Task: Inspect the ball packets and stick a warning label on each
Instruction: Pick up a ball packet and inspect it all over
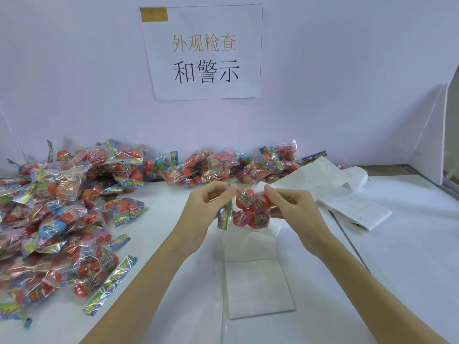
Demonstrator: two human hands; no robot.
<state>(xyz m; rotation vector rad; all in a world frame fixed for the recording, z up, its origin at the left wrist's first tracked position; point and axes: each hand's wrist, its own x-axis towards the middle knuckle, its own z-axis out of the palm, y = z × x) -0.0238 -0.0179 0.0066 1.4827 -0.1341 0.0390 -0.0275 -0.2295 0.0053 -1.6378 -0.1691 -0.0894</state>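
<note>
Above the white sheet of label backing paper (258, 289) that lies flat on the white counter (397, 256), you hold one clear crinkly plastic packet of red balls (248, 209) up in the air, between both hands. Your left hand (203, 207) pinches the packet's colourful printed header strip (224, 214) between thumb and fingertips; your right hand (290, 207) has its fingers curled round the far side of the packet, and seems to nip a small white piece there (a label, perhaps; it is too small to be sure).

To do this step well, turn the packet slowly so every ball and seam faces you, then pull the film taut before pressing any label down on a flat patch, clear of the barcode bands on the balls.

Left of the backing paper sits the big heap of similar packets (62, 207); behind it, a row of more packets (223, 167); to its right, folded white label sheets (352, 207).
</note>
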